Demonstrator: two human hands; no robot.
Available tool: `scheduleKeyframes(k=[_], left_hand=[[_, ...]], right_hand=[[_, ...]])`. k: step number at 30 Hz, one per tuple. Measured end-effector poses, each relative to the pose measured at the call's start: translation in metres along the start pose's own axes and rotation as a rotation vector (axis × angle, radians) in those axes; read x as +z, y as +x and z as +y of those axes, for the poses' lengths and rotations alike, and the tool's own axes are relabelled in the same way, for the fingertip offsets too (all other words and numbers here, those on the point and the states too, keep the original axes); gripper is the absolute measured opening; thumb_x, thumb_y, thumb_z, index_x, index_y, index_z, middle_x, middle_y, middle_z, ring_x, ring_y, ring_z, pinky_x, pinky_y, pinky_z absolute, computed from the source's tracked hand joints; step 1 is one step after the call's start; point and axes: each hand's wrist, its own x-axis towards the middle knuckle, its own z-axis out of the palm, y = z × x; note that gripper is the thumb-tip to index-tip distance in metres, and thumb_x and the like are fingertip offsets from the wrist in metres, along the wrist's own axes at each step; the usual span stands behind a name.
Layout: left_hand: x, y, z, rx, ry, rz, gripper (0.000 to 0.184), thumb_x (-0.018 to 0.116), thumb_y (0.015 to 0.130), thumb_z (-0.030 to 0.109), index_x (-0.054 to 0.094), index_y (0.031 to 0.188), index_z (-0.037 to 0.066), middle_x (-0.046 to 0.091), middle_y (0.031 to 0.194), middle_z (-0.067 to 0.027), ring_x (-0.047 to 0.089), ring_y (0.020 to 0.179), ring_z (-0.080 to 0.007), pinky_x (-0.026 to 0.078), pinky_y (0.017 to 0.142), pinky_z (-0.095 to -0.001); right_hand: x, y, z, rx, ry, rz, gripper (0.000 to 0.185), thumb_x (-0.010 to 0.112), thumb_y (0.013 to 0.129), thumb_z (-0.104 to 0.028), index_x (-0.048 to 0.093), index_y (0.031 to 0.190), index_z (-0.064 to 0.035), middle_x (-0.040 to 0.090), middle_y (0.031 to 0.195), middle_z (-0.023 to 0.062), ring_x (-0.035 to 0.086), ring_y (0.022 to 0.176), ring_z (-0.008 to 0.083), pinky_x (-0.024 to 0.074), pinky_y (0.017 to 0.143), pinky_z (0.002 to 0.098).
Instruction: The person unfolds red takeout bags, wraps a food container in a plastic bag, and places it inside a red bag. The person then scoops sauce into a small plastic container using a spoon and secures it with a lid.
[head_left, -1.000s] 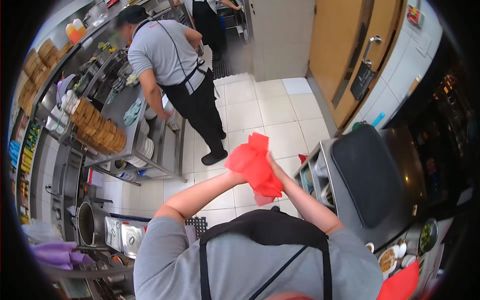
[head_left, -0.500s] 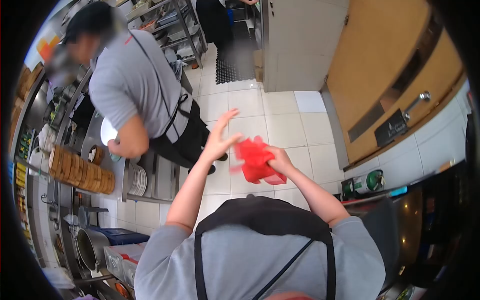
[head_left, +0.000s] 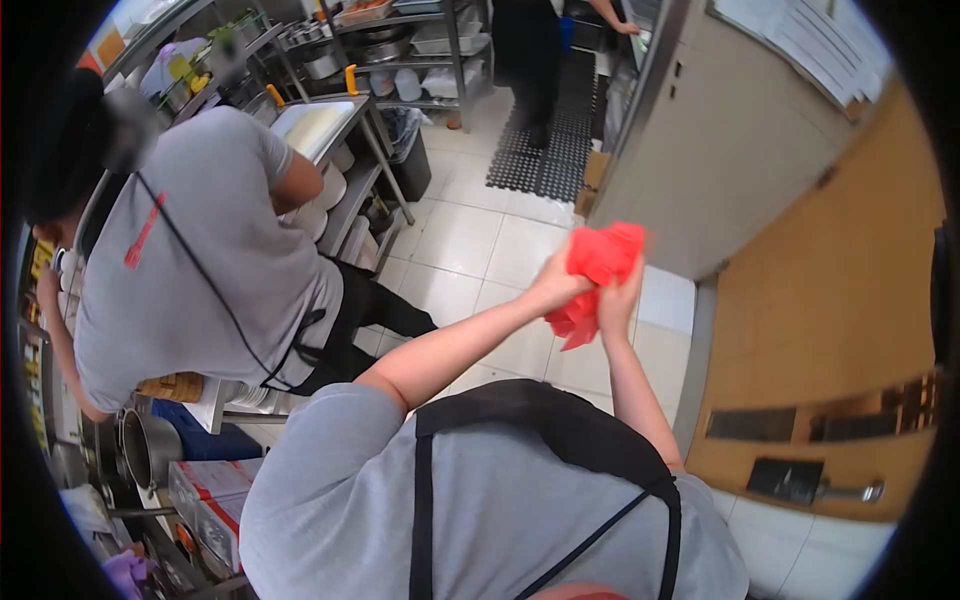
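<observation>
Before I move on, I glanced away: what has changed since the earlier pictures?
The left hand, spread open half a second ago, has closed on the red cloth again. The co-worker is farther left in view, leaning over. The right hand still holds the cloth.

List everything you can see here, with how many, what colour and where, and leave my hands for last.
Cloth: one, red, held up right of centre
Co-worker: one, grey shirt, left
Farther co-worker: one, black clothing, top centre
Door: one, tan, right
Sign: one, black, lower right, against the door
Papers: several, white, top right
Floor mat: at least one, black, top centre
Bin: one, dark grey, upper centre-left
Floor tiles: many, pale, centre
Pot: at least one, metallic, lower left
Shelf items: many, mixed colours, upper left, too small to itemise
Apron: one, black, on the wearer
Left hand: one, bare, on the cloth
Right hand: one, bare, on the cloth
</observation>
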Motion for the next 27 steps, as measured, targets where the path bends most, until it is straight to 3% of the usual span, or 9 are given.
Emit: scheduleKeyframes(k=[2,4,6,10,11,15,20,22,27], left_hand=[[-0.047,0.045,-0.004,-0.070,-0.157,0.200,0.051,0.052,0.061,-0.002,0.041,0.111,0.002,0.052,0.102,-0.0099,0.052,0.093,-0.0220,0.041,0.082,-0.0312],[-0.087,0.065,-0.004,-0.228,-0.532,0.320,0.049,0.048,0.064,-0.004,0.041,0.112,0.003,0.052,0.101,-0.0095,0.053,0.094,-0.0227,0.045,0.081,-0.0343],[-0.124,0.075,-0.030,-0.331,-0.988,0.326,0.042,0.048,0.075,0.007,0.040,0.116,0.008,0.050,0.106,-0.0114,0.053,0.097,-0.0243,0.047,0.079,-0.0378],[-0.205,0.117,-0.098,-0.318,-0.711,0.479,0.046,0.048,0.081,0.020,0.032,0.122,0.010,0.047,0.111,-0.0115,0.051,0.099,-0.0229,0.046,0.079,-0.0393],[-0.227,0.131,-0.112,-0.257,-0.582,0.517,0.048,0.048,0.082,0.024,0.028,0.125,0.011,0.046,0.113,-0.0113,0.050,0.101,-0.0221,0.046,0.080,-0.0396],[-0.307,0.180,-0.071,-0.393,-0.467,0.397,0.053,0.049,0.084,0.031,0.026,0.125,0.007,0.042,0.119,-0.0112,0.047,0.106,-0.0232,0.041,0.085,-0.0424],[-0.392,0.217,-0.106,-0.474,-0.559,0.509,0.065,0.055,0.079,0.038,0.022,0.129,0.013,0.033,0.126,-0.0126,0.040,0.110,-0.0243,0.039,0.083,-0.0429],[-0.416,0.214,-0.137,-0.723,-0.310,0.600,0.066,0.056,0.078,0.039,0.024,0.129,0.012,0.034,0.125,-0.0126,0.042,0.107,-0.0231,0.040,0.082,-0.0406],[-0.465,0.175,-0.207,-0.975,-0.061,0.895,0.060,0.059,0.076,0.036,0.033,0.123,0.008,0.043,0.115,-0.0118,0.047,0.097,-0.0229,0.040,0.079,-0.0376]], right_hand=[[0.030,0.036,0.021,-0.170,-0.370,-0.275,0.068,0.061,0.073,-0.033,0.030,0.123,0.0001,0.029,0.123,0.0223,0.031,0.114,0.0354,0.0262,0.095,0.0434],[0.067,0.069,0.023,-0.242,-0.221,-0.568,0.087,0.070,0.063,-0.041,0.024,0.128,-0.0055,0.017,0.130,0.0243,0.023,0.118,0.0423,0.0239,0.096,0.0477],[0.106,0.092,0.012,-0.313,-0.217,-0.876,0.101,0.076,0.055,-0.038,0.016,0.132,-0.0152,0.012,0.131,0.0257,0.016,0.122,0.0413,0.0263,0.096,0.0486],[0.201,0.157,0.077,-0.482,-0.041,-0.971,0.079,0.074,0.054,-0.020,0.037,0.124,-0.0184,0.012,0.130,0.0264,0.028,0.117,0.0431,0.0327,0.094,0.0434],[0.227,0.168,0.088,-0.350,0.017,-0.919,0.060,0.069,0.054,-0.011,0.051,0.110,-0.0143,0.024,0.126,0.0242,0.036,0.113,0.0400,0.0355,0.092,0.0391],[0.319,0.232,0.133,-0.262,0.102,-0.872,0.032,0.066,0.057,-0.007,0.060,0.088,-0.0076,0.045,0.112,0.0189,0.046,0.103,0.0339,0.0391,0.086,0.0354],[0.409,0.342,0.187,-0.250,-0.036,-0.657,0.026,0.067,0.059,-0.008,0.061,0.085,-0.0057,0.050,0.100,0.0159,0.050,0.097,0.0308,0.0393,0.084,0.0328],[0.443,0.399,0.198,-0.243,-0.006,-0.609,0.026,0.067,0.060,-0.009,0.061,0.085,-0.0058,0.049,0.100,0.0147,0.049,0.096,0.0295,0.0386,0.084,0.0326],[0.551,0.522,0.190,-0.429,0.103,-0.376,0.033,0.068,0.059,-0.007,0.059,0.091,-0.0093,0.043,0.110,0.0157,0.045,0.104,0.0309,0.0369,0.086,0.0344]])
